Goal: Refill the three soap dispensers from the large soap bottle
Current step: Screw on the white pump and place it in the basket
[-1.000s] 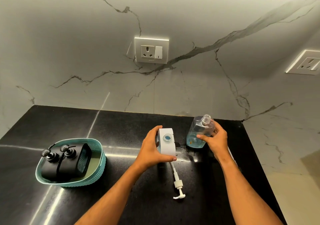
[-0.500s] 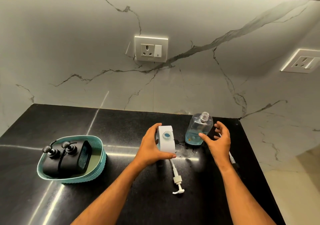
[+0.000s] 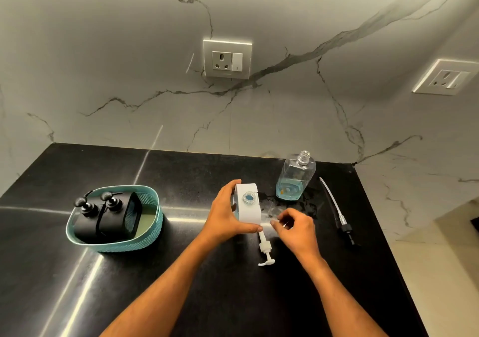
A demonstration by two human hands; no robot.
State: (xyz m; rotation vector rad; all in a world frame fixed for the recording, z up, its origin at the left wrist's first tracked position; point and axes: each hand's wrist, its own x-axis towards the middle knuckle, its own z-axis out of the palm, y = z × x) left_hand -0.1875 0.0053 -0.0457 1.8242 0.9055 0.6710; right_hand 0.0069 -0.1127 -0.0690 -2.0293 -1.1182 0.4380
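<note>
From the head cam: our left hand (image 3: 226,213) grips the white dispenser (image 3: 247,205), cap off, blue soap showing at its open neck. Our right hand (image 3: 294,226) sits just right of it, fingers curled as if pinching the pump (image 3: 265,248) tube; can't tell if it really holds it. Beyond the right hand stands the bottle (image 3: 295,177), open and nearly empty, its black pump (image 3: 339,218) lying off to the right. Far left of our left hand, two black dispensers (image 3: 99,213) wait capped in the basket (image 3: 145,240), so likely one filled, two left. Half a second ago the right hand was opening beside the bottle; now it's come back toward us.
</note>
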